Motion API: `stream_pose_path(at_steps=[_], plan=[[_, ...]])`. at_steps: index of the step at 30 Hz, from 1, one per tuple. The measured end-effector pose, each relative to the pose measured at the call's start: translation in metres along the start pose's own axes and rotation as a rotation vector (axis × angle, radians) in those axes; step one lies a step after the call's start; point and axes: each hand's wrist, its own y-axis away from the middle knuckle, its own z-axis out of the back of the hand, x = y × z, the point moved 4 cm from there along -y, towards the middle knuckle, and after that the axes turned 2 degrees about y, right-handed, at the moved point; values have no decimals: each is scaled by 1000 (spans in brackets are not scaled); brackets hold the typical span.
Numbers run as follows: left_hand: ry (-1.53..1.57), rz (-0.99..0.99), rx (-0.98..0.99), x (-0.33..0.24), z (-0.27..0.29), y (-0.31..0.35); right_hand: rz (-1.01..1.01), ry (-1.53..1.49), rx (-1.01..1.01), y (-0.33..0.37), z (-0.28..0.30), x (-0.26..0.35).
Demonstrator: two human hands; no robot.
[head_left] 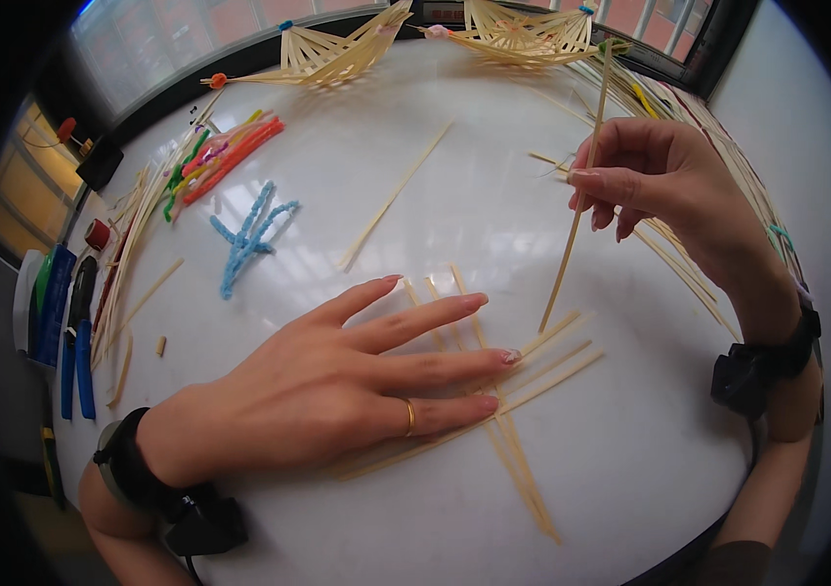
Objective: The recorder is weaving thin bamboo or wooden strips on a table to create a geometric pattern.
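My left hand (366,366) lies flat with spread fingers over several crossed bamboo strips (525,467) on the white table. Its fingertips press on the place where the strips cross, and the palm hides part of them. Up at the right, my right hand (645,181) pinches a single bamboo strip (567,264) between thumb and fingers. That strip stands tilted, its lower end just above the crossed ones. Beyond my left hand lies one loose bamboo strip (396,195). Black bands with small black boxes sit on both wrists.
Light blue pipe cleaners (251,237) lie left of centre, with coloured pipe cleaners (234,156) behind them. Blue-handled pliers (78,352) rest at the left edge. Two woven bamboo pieces (332,59) stand at the back. Long bamboo strips (728,166) are bundled along the right edge.
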Motion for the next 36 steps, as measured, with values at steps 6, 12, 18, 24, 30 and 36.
stream_pose_path(at_steps=[6,12,18,24,30,36], plan=[[-64,-43,22,-4,-1,0,101,84,-111,-1,8,-5],[-84,-47,4,-4,-3,-1,32,155,-64,-7,14,-16],[-83,-43,1,-4,-3,-2,-111,112,-53,-7,10,-17],[-66,-40,-17,-5,-3,-1,-260,-76,37,-11,-1,-31],[-67,-56,-42,-4,-4,-1,-306,-261,166,-14,-13,-46],[-84,-59,-28,-4,-4,-1,-275,-219,243,-14,-23,-38]])
